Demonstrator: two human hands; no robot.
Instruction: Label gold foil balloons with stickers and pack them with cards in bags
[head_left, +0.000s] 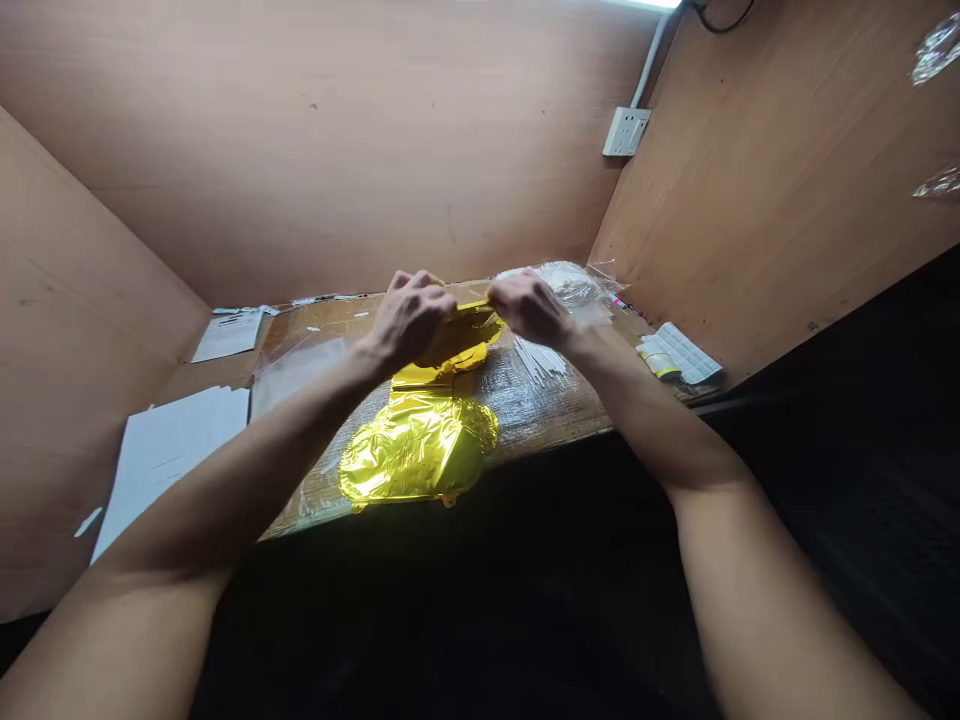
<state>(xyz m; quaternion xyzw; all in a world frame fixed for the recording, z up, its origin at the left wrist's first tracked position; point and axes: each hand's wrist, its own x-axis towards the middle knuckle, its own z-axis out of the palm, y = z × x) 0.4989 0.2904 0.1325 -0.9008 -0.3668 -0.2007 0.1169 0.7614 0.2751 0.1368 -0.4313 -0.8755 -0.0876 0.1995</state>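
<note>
A glossy, crinkled gold foil balloon [417, 450] is being held over shiny clear plastic film [525, 395] on a matt wooden worktop [322, 320].

My left hand [409, 320] and right hand [531, 308] grip the top of a gold foil balloon [417, 448], its upper end bunched in my fingers [487, 300] while the crinkled body lies flat on the desk [315, 322] below. Clear plastic covers the desk. Just right of the balloon lies a bunch of white sticks [538, 360], and a plastic bag [571, 285] sits behind my right hand. White papers [171, 470] lie at the desk's left edge, another sheet [227, 335] sits farther back, and a gridded white sheet [679, 352] lies to the right. Wooden panels [315, 140] surround the desk, with a wall socket [626, 131] high in the back corner.
</note>
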